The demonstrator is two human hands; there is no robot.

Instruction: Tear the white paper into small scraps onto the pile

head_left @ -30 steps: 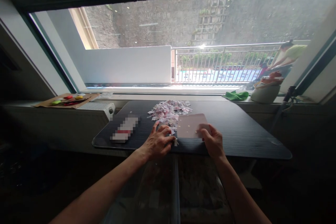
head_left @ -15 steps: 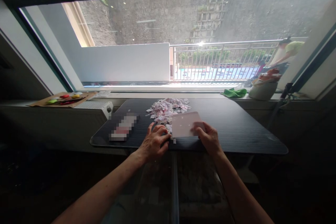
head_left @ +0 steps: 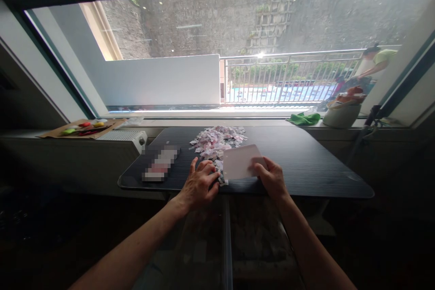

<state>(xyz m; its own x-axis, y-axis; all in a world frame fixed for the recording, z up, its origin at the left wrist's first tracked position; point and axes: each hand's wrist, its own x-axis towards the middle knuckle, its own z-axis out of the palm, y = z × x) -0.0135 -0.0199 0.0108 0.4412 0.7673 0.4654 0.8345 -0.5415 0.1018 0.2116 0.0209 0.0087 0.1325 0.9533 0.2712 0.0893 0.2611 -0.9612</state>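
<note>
A heap of small torn paper scraps (head_left: 217, 140), whitish with pink bits, lies on the dark folding table (head_left: 288, 158). My right hand (head_left: 270, 174) grips a thin, pale, rounded-corner plastic scraper (head_left: 239, 161) between thumb and fingers. The scraper is tilted up at the near right side of the heap. My left hand (head_left: 202, 183) rests at the heap's near edge, fingers apart and slightly bent. Its fingertips are close to a few loose scraps and the scraper's left edge; whether they pinch any scrap is hidden.
A pixelated flat item (head_left: 160, 164) lies on the table's left. Cardboard with colourful objects (head_left: 86, 129) sits on the radiator (head_left: 125, 138). A green cloth (head_left: 303, 119) and a white bucket (head_left: 343, 113) stand on the sill. Beyond the glass, a person (head_left: 377, 61) leans by a railing.
The scraper has tilted a little, and the small pale specks seen on it earlier no longer show. Loose scraps by my left fingertips have shifted slightly. Outside, the person has moved slightly.
</note>
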